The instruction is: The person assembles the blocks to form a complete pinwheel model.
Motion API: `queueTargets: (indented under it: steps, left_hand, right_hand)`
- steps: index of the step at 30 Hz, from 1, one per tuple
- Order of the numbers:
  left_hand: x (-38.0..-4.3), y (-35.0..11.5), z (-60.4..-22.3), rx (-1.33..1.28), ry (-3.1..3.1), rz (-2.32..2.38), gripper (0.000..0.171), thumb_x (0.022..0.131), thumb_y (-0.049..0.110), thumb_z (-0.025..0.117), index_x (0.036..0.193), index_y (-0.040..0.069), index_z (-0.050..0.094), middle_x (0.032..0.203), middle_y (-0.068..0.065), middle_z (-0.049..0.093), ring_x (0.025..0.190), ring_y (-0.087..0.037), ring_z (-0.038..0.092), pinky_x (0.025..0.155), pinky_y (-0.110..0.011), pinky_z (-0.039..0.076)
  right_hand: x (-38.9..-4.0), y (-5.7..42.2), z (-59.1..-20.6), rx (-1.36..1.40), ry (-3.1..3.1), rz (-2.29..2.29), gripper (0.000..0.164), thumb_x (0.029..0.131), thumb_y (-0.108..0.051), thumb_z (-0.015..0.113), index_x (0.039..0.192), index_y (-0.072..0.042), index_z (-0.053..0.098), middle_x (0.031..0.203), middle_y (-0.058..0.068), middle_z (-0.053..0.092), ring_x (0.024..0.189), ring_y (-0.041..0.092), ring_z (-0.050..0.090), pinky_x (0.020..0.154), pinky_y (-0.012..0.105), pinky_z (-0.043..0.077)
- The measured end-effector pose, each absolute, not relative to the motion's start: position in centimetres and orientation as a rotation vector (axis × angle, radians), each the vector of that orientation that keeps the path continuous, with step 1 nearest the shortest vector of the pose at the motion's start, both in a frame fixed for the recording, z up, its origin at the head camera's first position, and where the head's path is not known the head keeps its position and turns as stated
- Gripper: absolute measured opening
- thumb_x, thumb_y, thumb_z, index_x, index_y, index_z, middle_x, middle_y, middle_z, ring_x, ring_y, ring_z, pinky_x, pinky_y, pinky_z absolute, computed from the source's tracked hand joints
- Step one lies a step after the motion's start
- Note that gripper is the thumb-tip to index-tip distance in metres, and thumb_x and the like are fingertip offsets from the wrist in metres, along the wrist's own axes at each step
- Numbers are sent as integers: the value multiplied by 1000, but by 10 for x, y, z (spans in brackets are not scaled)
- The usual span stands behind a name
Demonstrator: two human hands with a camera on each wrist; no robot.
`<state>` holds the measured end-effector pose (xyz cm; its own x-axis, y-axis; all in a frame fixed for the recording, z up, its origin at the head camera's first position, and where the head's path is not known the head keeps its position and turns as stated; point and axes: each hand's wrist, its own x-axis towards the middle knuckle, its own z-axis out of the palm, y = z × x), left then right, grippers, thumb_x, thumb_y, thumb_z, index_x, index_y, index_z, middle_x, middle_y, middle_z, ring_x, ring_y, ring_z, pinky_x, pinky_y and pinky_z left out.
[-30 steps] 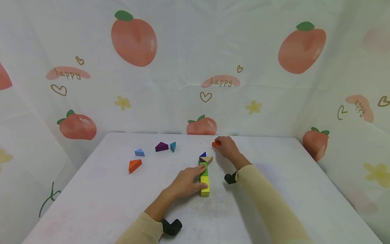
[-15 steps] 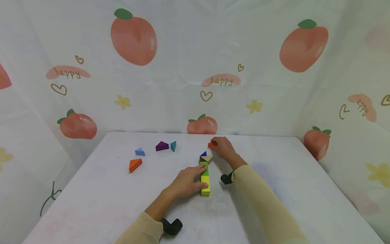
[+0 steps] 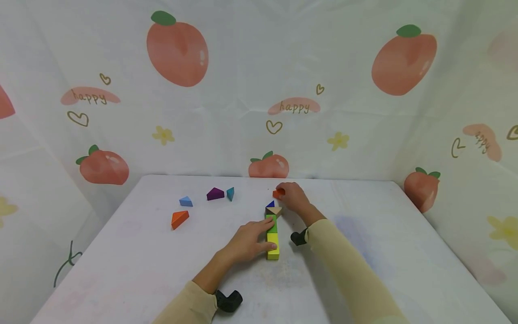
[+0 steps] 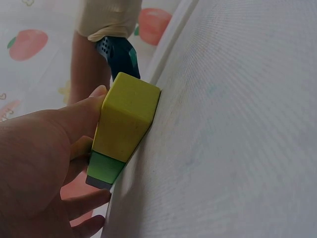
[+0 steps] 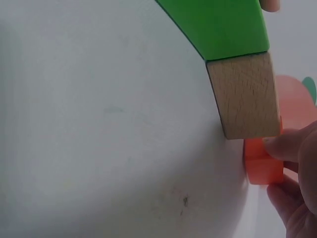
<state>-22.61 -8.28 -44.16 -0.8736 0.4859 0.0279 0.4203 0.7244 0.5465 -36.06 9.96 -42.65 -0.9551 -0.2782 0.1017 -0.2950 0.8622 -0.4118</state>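
In the head view, yellow [image 3: 273, 255] and green [image 3: 274, 227] blocks form a short line leading away from me. A plain wooden triangular block [image 3: 276, 210] and a dark blue triangular block [image 3: 270, 204] sit at its far end. My left hand [image 3: 244, 243] rests on the line from the left, thumb by the yellow block, fingers at the green one. My right hand [image 3: 295, 198] pinches an orange block [image 3: 277, 194] just beyond the blue piece. The right wrist view shows this orange block [image 5: 264, 168] between thumb and fingers, close behind the wooden block [image 5: 245, 96].
Left on the white table [image 3: 121, 270] lie a light blue triangle [image 3: 185, 202], an orange triangular block [image 3: 179, 219], a purple block [image 3: 215, 194] and a teal block [image 3: 230, 194]. A fruit-print cloth [image 3: 234, 67] hangs behind the table's far edge.
My right hand has slid left with the orange block, bringing it nearer the far end of the line. The left hand has kept its place on the blocks.
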Motion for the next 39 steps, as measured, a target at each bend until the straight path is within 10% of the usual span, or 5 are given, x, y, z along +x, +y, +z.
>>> queueTargets:
  steps: [39]
  left_hand:
    - [-227, -81, -441, 726, 2805, 824, 70, 89, 48, 66, 149, 22, 42, 153, 7, 37, 136, -24, 39, 107, -52, 34]
  right_hand:
    - [-364, 111, -438, 218, -2882, 1067, 33, 97, -20, 59, 124, -2, 63, 115, 14, 66, 104, 29, 59, 93, 43, 49]
